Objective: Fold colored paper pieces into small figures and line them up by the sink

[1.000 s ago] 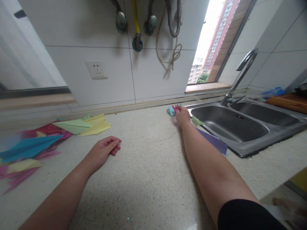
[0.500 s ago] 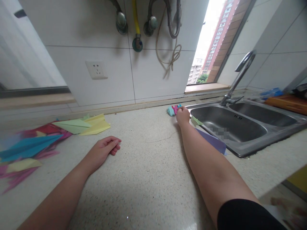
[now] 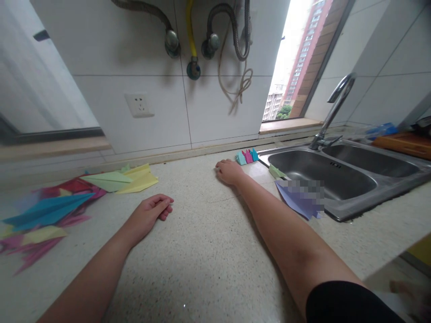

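My right hand [image 3: 229, 172] lies palm down on the speckled counter, its fingers slightly bent and apart, and nothing shows in it. Just to its right stands a row of small folded paper figures: pale teal [image 3: 241, 158], pink [image 3: 248, 156] and blue [image 3: 255, 154]. On the left, my left hand [image 3: 155, 210] rests on its side with fingers curled in and thumb pressed over them; nothing is visible inside. Beyond it a yellow paper plane [image 3: 141, 179], a pale green paper plane [image 3: 106, 178] and a blue paper plane [image 3: 50, 211] lie in a colourful pile.
A purple paper plane [image 3: 296, 199] and a small green folded paper [image 3: 276, 171] lie along the edge of the steel double sink [image 3: 340, 211]. The faucet [image 3: 336, 107] rises behind the basins. A wall socket [image 3: 139, 106], hoses and a yellow pipe [image 3: 190, 36] are on the tiled wall.
My right hand has moved left, away from the small folded paper figures, and its fingers have loosened. The row now shows fully. My left hand keeps its curled pose, and the view has shifted slightly.
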`<move>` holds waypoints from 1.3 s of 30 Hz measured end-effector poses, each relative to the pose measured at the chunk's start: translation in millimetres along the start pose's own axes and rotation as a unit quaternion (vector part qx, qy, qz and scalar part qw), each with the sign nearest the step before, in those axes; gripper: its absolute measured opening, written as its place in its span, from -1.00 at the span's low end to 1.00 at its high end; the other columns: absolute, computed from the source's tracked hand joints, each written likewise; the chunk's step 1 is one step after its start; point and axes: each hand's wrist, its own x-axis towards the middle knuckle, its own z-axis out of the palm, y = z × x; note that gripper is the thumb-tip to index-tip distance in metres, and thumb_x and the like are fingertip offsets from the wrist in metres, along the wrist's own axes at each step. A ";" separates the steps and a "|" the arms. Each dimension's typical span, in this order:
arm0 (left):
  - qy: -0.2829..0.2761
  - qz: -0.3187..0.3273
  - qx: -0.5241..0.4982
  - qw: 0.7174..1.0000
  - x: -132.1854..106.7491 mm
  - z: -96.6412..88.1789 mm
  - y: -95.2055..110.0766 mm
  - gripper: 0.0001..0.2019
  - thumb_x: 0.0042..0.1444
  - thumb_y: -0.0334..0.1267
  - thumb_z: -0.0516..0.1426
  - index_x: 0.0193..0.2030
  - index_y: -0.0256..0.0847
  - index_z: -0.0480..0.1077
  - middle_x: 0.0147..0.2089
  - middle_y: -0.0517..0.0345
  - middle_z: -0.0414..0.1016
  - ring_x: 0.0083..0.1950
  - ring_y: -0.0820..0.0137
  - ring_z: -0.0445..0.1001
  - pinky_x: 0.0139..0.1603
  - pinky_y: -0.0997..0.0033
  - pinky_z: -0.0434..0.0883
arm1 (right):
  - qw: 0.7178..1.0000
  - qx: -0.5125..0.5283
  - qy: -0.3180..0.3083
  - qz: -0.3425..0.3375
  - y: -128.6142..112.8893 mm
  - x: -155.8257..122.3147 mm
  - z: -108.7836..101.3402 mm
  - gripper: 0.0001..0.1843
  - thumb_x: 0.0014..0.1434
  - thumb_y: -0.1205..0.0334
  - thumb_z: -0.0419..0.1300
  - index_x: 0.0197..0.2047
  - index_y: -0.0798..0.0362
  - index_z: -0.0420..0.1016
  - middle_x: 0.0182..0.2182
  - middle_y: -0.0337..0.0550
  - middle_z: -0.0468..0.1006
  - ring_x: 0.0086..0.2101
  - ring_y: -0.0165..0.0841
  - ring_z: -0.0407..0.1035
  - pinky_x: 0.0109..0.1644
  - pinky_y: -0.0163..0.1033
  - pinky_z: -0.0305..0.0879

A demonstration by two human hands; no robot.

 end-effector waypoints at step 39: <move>0.001 0.005 0.003 1.000 0.3 0.2 1.7 -0.64 0.15 0.06 0.13 -0.16 -0.22 0.48 -0.30 0.07 0.53 -0.35 0.38 0.43 -0.29 0.37 0.37 | 0.997 -0.014 -0.023 0.076 -2.9 -2.6 -10.7 -0.60 0.30 0.17 -0.03 0.09 0.11 0.45 0.04 0.15 0.49 0.04 -0.06 0.32 0.07 -0.04 0.20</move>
